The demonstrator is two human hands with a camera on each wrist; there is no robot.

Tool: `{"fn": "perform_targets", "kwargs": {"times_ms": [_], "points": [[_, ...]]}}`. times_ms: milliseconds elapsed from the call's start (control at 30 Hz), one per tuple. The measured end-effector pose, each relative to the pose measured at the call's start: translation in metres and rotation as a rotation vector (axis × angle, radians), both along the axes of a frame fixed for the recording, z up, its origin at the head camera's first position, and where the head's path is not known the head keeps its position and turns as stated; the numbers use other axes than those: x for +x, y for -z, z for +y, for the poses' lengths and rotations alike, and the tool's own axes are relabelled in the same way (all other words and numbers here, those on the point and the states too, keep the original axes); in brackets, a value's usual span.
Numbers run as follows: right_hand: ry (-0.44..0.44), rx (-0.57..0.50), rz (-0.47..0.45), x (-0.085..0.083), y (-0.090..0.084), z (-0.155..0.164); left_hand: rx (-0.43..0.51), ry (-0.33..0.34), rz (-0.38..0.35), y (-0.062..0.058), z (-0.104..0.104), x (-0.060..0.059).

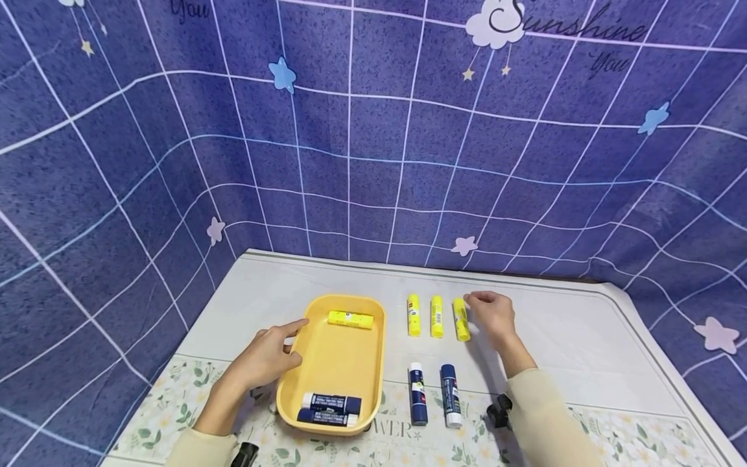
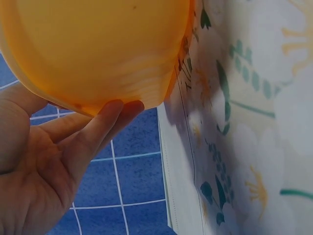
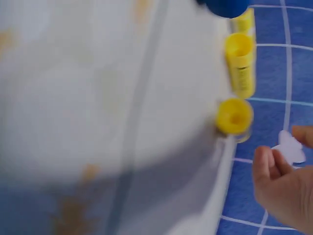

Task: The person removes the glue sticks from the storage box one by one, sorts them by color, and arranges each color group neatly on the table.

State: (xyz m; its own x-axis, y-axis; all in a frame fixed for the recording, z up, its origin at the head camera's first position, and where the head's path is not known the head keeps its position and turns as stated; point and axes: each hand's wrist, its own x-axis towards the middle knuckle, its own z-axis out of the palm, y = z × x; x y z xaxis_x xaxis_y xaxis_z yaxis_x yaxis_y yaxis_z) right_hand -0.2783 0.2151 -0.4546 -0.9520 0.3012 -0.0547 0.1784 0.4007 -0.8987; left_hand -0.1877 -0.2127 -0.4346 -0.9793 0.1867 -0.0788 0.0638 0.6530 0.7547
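Note:
My left hand holds the left rim of a yellow plastic tray, its thumb at the rim and fingertips against the outer wall in the left wrist view. Inside the tray lie a yellow glue stick at the far end and two dark blue glue sticks at the near end. My right hand hovers beside the rightmost yellow glue stick, fingertips near its far end. The right wrist view shows those fingers loosely bent, with nothing between them, apart from the yellow glue stick.
Left of that stick lie two more yellow glue sticks, one in the middle and one nearer the tray. Closer in are two dark blue glue sticks, left and right. A blue grid-patterned curtain hangs behind the table.

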Motion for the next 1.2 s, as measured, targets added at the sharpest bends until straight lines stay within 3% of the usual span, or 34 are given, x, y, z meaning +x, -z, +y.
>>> {"fn": "perform_targets", "kwargs": {"times_ms": [200,467,600,800,1000,1200], "points": [[-0.241,-0.272,0.081,0.005,-0.020,-0.015,0.007,0.011,0.005,-0.002,-0.001,0.002],[-0.551,-0.436,0.097,0.028,-0.033,-0.056,0.032,0.019,-0.009,-0.002,-0.001,0.004],[-0.709,-0.429,0.077,0.040,-0.036,-0.079,0.015,0.013,0.005,-0.002,-0.001,0.003],[-0.965,-0.339,0.019,0.058,-0.034,-0.115,-0.002,0.013,0.018,-0.002,-0.001,0.003],[-1.127,-0.294,0.000,0.068,-0.026,-0.144,-0.018,0.009,0.022,-0.002,-0.001,0.002],[-1.230,-0.255,-0.054,0.071,-0.021,-0.168,-0.030,0.012,0.031,-0.002,-0.001,0.002]]}}
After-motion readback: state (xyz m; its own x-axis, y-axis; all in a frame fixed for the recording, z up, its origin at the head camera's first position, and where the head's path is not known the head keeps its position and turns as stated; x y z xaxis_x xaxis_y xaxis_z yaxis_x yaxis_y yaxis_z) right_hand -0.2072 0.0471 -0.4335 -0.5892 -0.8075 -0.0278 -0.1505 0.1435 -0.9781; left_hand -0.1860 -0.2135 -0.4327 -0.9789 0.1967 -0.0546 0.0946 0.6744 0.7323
